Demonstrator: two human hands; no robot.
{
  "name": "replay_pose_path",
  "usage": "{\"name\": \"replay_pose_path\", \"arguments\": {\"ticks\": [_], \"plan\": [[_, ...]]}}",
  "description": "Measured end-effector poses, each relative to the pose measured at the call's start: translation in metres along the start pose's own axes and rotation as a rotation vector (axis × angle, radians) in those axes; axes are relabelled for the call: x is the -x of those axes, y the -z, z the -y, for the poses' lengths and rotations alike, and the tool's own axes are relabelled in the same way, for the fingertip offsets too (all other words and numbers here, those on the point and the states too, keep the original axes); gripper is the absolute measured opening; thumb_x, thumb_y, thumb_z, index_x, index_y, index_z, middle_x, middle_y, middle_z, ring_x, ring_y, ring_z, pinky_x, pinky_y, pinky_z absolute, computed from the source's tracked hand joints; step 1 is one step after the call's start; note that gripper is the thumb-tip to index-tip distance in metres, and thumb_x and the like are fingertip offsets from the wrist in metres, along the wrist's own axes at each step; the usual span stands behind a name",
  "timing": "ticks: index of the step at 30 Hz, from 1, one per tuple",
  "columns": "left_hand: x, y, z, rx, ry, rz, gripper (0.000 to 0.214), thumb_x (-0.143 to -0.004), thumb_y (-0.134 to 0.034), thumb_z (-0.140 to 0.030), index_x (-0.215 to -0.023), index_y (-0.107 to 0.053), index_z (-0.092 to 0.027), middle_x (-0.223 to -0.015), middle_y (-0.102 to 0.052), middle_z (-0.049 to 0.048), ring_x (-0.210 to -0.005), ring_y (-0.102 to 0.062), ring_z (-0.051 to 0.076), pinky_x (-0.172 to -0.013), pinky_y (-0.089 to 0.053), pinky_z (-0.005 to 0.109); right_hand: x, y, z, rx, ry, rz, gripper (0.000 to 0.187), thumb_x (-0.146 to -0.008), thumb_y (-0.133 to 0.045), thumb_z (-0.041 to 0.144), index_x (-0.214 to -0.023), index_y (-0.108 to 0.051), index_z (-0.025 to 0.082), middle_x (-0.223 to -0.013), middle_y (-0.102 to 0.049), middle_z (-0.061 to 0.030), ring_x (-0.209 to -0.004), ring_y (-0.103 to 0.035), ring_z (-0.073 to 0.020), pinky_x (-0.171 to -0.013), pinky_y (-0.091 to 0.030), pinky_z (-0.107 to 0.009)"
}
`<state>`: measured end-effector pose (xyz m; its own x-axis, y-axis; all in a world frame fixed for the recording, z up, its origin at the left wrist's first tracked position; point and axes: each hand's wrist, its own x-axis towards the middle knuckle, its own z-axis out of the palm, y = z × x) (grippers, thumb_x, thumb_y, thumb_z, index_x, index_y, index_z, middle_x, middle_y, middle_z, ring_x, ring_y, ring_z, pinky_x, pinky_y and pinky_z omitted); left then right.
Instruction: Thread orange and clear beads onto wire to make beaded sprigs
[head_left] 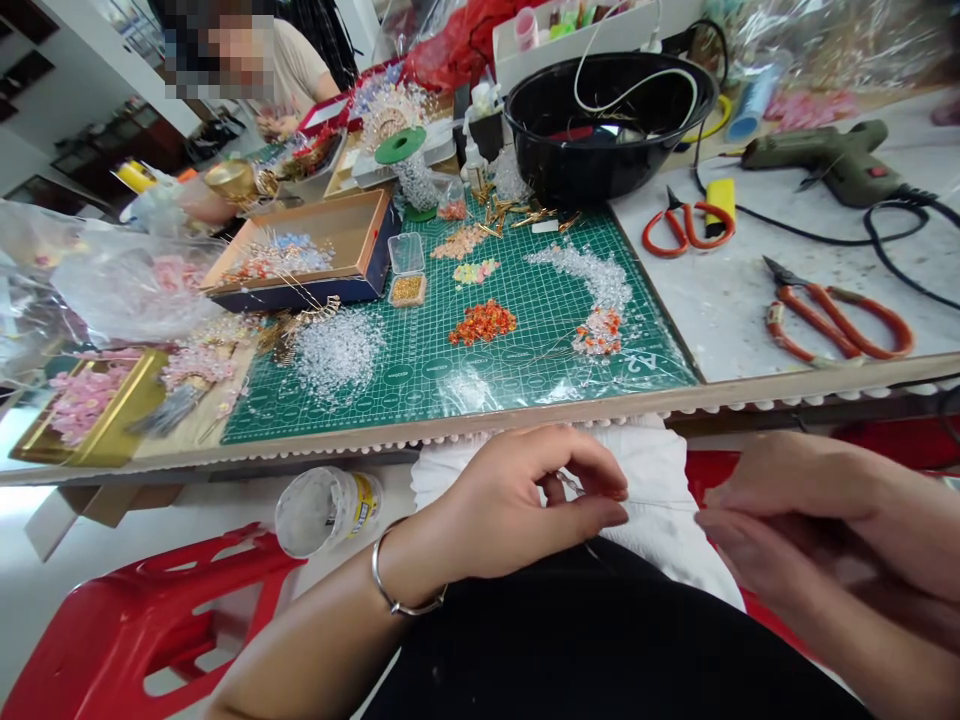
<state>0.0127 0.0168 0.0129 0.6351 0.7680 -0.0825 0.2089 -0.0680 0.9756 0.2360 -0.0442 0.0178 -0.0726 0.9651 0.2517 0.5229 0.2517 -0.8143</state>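
Observation:
My left hand (pixel 517 500) rests over my lap below the table's front edge, fingers pinched on a thin wire (pixel 660 505) that runs to the right. My right hand (pixel 780 510) is pinched on the wire's other end, fingers pressed together. Both hands lie over a white cloth (pixel 660 470) on my black-clad lap. On the table above lies a green cutting mat (pixel 540 340) with heaps of clear beads (pixel 337 350), orange beads (pixel 484 322) and mixed beads (pixel 598 330).
Orange-handled scissors (pixel 686 225) and pliers (pixel 836 320) lie right of the mat, near a green glue gun (pixel 832 160) and a black bowl (pixel 607 120). A wooden tray (pixel 315 250) stands at the left. A jar (pixel 326 508) sits by a red stool (pixel 150 620). Another person sits at the far left.

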Motion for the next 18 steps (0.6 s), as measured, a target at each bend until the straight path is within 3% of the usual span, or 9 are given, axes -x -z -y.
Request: {"name": "replay_pose_path", "arguments": {"ticks": [4,10,18], "plan": [[0.0040,-0.0001,-0.0077,0.041,-0.051,0.003,0.010,-0.088,-0.072,-0.024,-0.094,-0.069,-0.017,-0.092,-0.072,0.0064,-0.081,-0.066,0.014,-0.073,-0.050,0.024,0.0011,-0.0097,-0.0039,0.057,0.241,0.115,0.017,-0.088,-0.061,0.013,-0.095,-0.057,0.028,-0.064,-0.057,0.0022,-0.049,-0.056,-0.0121,-0.035,-0.036,-0.022],[0.0055,-0.0016,-0.0110,-0.086,-0.163,-0.036,0.008,-0.088,-0.073,-0.018,-0.095,-0.070,-0.014,-0.092,-0.074,0.0076,-0.080,-0.067,0.014,-0.077,-0.054,0.024,-0.0032,-0.0087,-0.0014,0.104,0.325,0.119,0.019,-0.088,-0.057,0.010,-0.094,-0.052,0.027,-0.060,-0.050,0.0052,-0.044,-0.049,-0.0099,-0.044,-0.041,-0.024],[0.0036,-0.0031,-0.0102,-0.091,-0.223,-0.093,0.013,-0.082,-0.078,-0.015,-0.092,-0.070,-0.013,-0.087,-0.074,0.0064,-0.076,-0.067,0.013,-0.073,-0.056,0.023,-0.0008,-0.0056,-0.0044,0.035,0.361,0.143,0.016,-0.086,-0.058,0.012,-0.092,-0.053,0.026,-0.060,-0.054,0.0049,-0.044,-0.052,-0.0093,-0.041,-0.041,-0.023]]}}
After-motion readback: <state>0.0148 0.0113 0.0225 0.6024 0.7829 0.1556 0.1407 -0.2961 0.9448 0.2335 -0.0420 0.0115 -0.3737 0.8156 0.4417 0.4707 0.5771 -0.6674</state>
